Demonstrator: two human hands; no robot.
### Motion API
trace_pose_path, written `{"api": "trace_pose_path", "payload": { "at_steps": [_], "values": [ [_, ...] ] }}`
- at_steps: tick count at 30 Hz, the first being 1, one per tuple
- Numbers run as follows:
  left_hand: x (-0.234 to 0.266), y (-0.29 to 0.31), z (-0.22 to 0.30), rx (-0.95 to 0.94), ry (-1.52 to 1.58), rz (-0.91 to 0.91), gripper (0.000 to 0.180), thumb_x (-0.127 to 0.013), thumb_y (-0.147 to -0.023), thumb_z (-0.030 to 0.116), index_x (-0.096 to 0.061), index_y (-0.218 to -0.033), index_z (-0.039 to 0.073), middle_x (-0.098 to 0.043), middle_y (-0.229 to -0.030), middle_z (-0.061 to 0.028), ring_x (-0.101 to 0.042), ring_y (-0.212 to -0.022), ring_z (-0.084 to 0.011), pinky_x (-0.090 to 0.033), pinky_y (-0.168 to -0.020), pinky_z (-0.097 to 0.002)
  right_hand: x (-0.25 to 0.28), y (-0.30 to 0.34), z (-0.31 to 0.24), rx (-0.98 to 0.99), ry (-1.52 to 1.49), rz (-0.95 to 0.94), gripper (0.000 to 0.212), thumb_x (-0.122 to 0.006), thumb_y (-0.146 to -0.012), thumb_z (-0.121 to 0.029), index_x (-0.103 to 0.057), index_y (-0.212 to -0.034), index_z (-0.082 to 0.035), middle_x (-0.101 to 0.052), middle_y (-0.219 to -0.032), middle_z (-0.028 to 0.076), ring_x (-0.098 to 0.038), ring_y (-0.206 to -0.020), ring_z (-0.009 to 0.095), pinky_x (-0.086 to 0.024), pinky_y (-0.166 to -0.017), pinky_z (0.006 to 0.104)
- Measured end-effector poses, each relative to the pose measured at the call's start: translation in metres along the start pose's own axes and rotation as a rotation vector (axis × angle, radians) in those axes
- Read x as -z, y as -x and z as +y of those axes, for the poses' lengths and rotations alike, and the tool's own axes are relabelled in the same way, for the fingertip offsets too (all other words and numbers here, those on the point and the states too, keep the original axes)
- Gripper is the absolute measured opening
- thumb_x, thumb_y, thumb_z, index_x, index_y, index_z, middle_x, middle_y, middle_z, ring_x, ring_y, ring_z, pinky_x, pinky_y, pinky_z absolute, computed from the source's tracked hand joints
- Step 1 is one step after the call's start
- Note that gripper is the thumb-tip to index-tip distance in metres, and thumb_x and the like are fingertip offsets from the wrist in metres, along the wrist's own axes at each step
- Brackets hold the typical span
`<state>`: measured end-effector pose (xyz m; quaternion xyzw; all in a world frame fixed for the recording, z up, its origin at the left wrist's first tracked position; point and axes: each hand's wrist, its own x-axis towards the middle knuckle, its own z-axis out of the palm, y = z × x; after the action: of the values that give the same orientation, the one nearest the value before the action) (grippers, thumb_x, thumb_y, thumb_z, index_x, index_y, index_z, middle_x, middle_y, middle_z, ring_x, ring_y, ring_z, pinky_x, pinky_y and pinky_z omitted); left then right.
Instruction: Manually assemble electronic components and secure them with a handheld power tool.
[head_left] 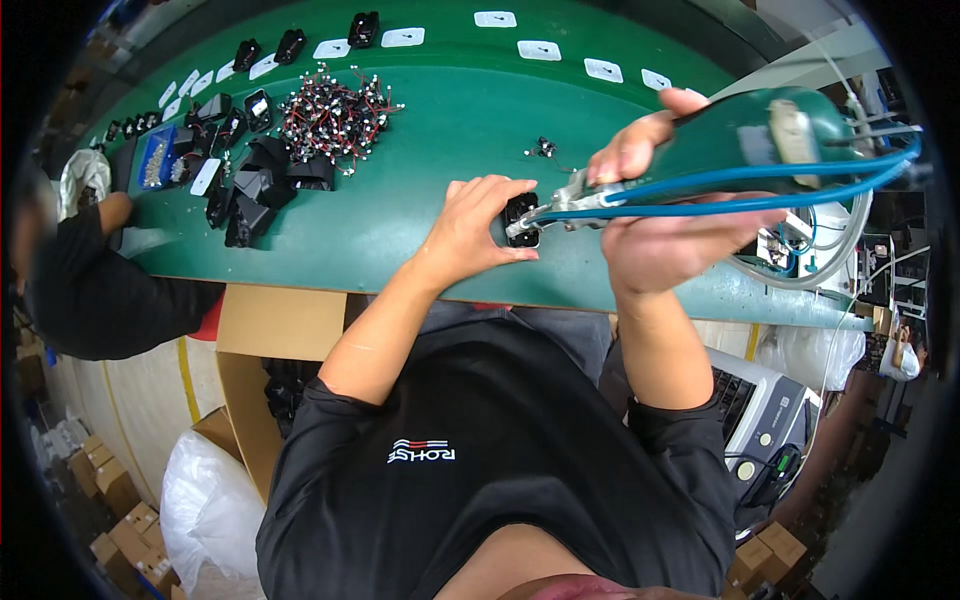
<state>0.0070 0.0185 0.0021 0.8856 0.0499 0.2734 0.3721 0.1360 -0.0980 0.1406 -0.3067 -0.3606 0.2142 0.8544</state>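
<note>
My left hand (475, 228) rests on the green bench with thumb and fingers closed round the sides of a small open black plastic housing (521, 222). Its cavity faces up. My right hand (675, 245) grips a metal-nozzled tool (575, 203) fed by blue hoses (740, 187). The tool's slim tip reaches over the housing; whether it touches the inside cannot be made out. Fingers also show on the tool's far side. A blurred dark green shape (730, 135) covers part of the grip. Just beyond the housing lies a small wired part (543, 148).
A heap of red and black wired connectors (335, 118) sits at far left, near black housings (262, 180) and a blue bin (158, 158) of small parts. White cards (403, 37) line the back. A person's arm (115, 212) is at left. An open carton (280, 325) stands below the bench.
</note>
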Motion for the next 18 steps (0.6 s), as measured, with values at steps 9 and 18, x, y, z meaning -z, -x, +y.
{"api": "trace_pose_path", "payload": {
  "at_steps": [9,18],
  "values": [
    [0.0,0.0,0.002,-0.023,0.008,0.031,0.089,-0.096,-0.058,0.036,-0.06,-0.137,0.014,-0.067,-0.115,-0.005,-0.063,-0.106,-0.0262,-0.039,-0.09,-0.0388,0.004,0.014,0.02,-0.076,0.297,0.122,0.115,-0.026,-0.082,-0.099,-0.05,-0.13,0.002,-0.057,-0.077,0.01,-0.058,-0.064,0.02,-0.053,-0.063,0.032],
    [0.003,-0.002,-0.002,0.006,0.048,0.015,0.09,-0.097,-0.059,0.035,-0.059,-0.138,0.013,-0.068,-0.116,-0.0048,-0.063,-0.105,-0.0264,-0.04,-0.09,-0.0397,0.013,0.019,0.035,-0.08,0.071,0.066,0.108,-0.031,-0.081,-0.098,-0.051,-0.126,-0.002,-0.058,-0.079,0.011,-0.059,-0.068,0.021,-0.053,-0.066,0.0328]
  ]
}}
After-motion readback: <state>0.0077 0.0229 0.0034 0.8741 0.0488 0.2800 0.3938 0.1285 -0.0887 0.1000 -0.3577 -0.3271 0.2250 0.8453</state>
